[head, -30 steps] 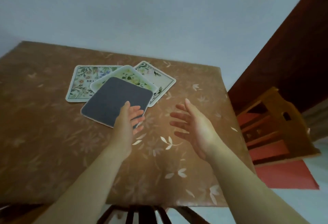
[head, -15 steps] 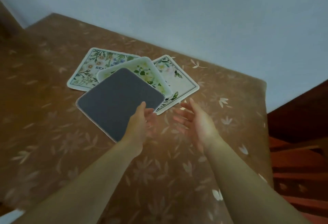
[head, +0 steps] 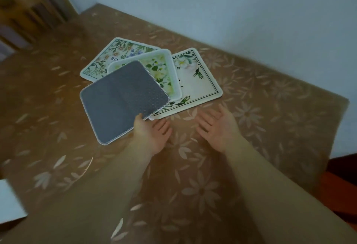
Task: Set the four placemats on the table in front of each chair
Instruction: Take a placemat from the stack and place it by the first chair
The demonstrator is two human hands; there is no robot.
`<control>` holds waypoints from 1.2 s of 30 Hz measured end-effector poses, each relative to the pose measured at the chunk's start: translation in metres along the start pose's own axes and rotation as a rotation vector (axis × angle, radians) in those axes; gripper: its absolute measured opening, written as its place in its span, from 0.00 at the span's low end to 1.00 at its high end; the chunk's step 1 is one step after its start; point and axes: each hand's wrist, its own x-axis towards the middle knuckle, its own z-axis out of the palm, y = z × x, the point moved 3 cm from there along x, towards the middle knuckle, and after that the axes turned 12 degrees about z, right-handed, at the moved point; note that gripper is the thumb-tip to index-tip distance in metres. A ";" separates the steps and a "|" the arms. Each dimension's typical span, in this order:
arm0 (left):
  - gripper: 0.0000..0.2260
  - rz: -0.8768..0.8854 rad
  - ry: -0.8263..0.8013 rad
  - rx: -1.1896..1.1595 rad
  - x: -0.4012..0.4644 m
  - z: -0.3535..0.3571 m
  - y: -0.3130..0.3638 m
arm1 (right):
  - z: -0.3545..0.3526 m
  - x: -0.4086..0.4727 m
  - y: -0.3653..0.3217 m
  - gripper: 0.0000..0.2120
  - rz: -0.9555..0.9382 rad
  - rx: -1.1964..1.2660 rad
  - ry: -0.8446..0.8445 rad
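I see four overlapping placemats fanned out mid-table (head: 289, 112). The grey mat (head: 119, 100) lies on top, face down; beneath it sit three floral mats, the far-left one (head: 123, 52) showing the letters "BEA", the rest covered. My left hand (head: 152, 133) is palm up, fingers relaxed, thumb touching the grey mat's near edge. My right hand (head: 218, 127) hovers open beside it, holding nothing.

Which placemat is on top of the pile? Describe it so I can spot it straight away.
On the brown flowered tablecloth lies a fanned pile of four mats. The top one, nearest the left hand, is the grey placemat. It alone is plain grey with a dotted texture and stitched pale edge; the other three show floral prints.
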 end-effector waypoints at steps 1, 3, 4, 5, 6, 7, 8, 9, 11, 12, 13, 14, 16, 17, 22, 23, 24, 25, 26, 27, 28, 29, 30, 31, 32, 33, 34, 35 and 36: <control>0.35 0.001 0.009 -0.039 0.003 0.002 -0.005 | -0.002 0.006 -0.004 0.24 0.015 0.013 -0.018; 0.37 0.003 0.011 -0.096 0.007 0.005 -0.014 | -0.004 0.016 -0.011 0.26 0.043 0.028 -0.037; 0.37 0.009 0.015 -0.119 0.010 0.005 -0.018 | -0.004 0.021 -0.013 0.28 0.055 0.032 -0.040; 0.37 0.018 0.023 -0.141 0.013 0.005 -0.021 | -0.004 0.026 -0.015 0.29 0.068 0.038 -0.042; 0.37 0.029 0.030 -0.162 0.016 0.005 -0.023 | -0.003 0.031 -0.017 0.30 0.078 0.046 -0.046; 0.37 0.039 0.037 -0.180 0.019 0.004 -0.024 | -0.002 0.036 -0.019 0.30 0.084 0.056 -0.052; 0.37 0.044 0.047 -0.197 0.021 0.004 -0.026 | -0.002 0.040 -0.020 0.31 0.089 0.066 -0.057; 0.36 0.044 0.060 -0.215 0.023 0.003 -0.028 | -0.002 0.043 -0.021 0.31 0.094 0.074 -0.062; 0.34 0.043 0.086 -0.253 0.025 0.002 -0.030 | -0.001 0.048 -0.022 0.31 0.102 0.078 -0.070; 0.33 0.043 0.094 -0.272 0.026 0.002 -0.030 | 0.000 0.050 -0.024 0.31 0.100 0.074 -0.076; 0.32 0.041 0.101 -0.289 0.027 0.003 -0.031 | 0.001 0.052 -0.026 0.31 0.096 0.072 -0.080; 0.31 0.038 0.111 -0.306 0.029 0.004 -0.032 | 0.003 0.054 -0.028 0.31 0.091 0.077 -0.080; 0.29 0.031 0.130 -0.334 0.032 0.005 -0.033 | 0.004 0.058 -0.031 0.30 0.080 0.094 -0.072; 0.27 0.028 0.134 -0.341 0.035 0.004 -0.033 | 0.005 0.060 -0.032 0.30 0.075 0.090 -0.065; 0.17 0.062 0.151 -0.212 0.045 0.005 -0.029 | 0.010 0.067 -0.038 0.22 0.047 -0.103 0.003; 0.14 0.081 0.155 -0.141 0.048 0.006 -0.027 | 0.011 0.068 -0.040 0.19 0.035 -0.171 0.030; 0.11 0.095 0.159 -0.074 0.050 0.007 -0.025 | 0.013 0.070 -0.042 0.15 0.017 -0.238 0.061; 0.09 0.099 0.166 -0.018 0.052 0.008 -0.022 | 0.015 0.072 -0.045 0.12 -0.005 -0.296 0.093; 0.07 0.095 0.175 0.018 0.054 0.008 -0.020 | 0.016 0.074 -0.047 0.09 -0.021 -0.338 0.122; 0.06 0.089 0.184 0.040 0.055 0.007 -0.019 | 0.017 0.076 -0.049 0.09 -0.029 -0.359 0.150; 0.05 0.084 0.191 0.054 0.057 0.006 -0.018 | 0.018 0.078 -0.049 0.09 -0.033 -0.363 0.178; 0.05 0.081 0.197 0.065 0.058 0.004 -0.018 | 0.018 0.079 -0.049 0.09 -0.037 -0.361 0.206; 0.05 0.080 0.202 0.071 0.058 0.003 -0.017 | 0.018 0.081 -0.049 0.09 -0.042 -0.356 0.231; 0.05 0.083 0.209 0.071 0.059 0.002 -0.017 | 0.018 0.083 -0.049 0.08 -0.049 -0.349 0.251; 0.06 0.088 0.222 0.069 0.060 0.000 -0.017 | 0.019 0.084 -0.049 0.08 -0.058 -0.341 0.267; 0.06 0.092 0.234 0.069 0.061 -0.002 -0.017 | 0.019 0.085 -0.048 0.08 -0.070 -0.334 0.281; 0.06 0.097 0.241 0.072 0.062 -0.003 -0.017 | 0.019 0.086 -0.048 0.08 -0.084 -0.328 0.296; 0.06 0.101 0.246 0.075 0.064 -0.005 -0.017 | 0.020 0.088 -0.047 0.08 -0.096 -0.325 0.312; 0.06 0.105 0.250 0.079 0.065 -0.007 -0.018 | 0.021 0.089 -0.046 0.07 -0.107 -0.321 0.330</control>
